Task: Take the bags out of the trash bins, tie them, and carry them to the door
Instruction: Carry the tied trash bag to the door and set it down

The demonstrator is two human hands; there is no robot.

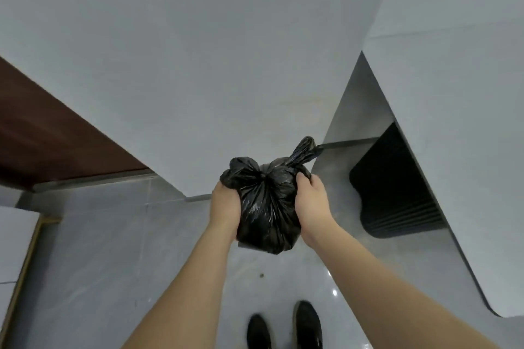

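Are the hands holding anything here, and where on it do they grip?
Both hold one knotted black trash bag: the left hand grips its left side, the right hand its right side, below the knot.

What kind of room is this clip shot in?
Probably an indoor hallway or entry area: glossy grey floor tiles, plain white walls, and a dark ribbed mat on the floor. No furniture shows to confirm.

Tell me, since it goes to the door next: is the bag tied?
Tied: the bag is knotted at its top, two ends sticking out.
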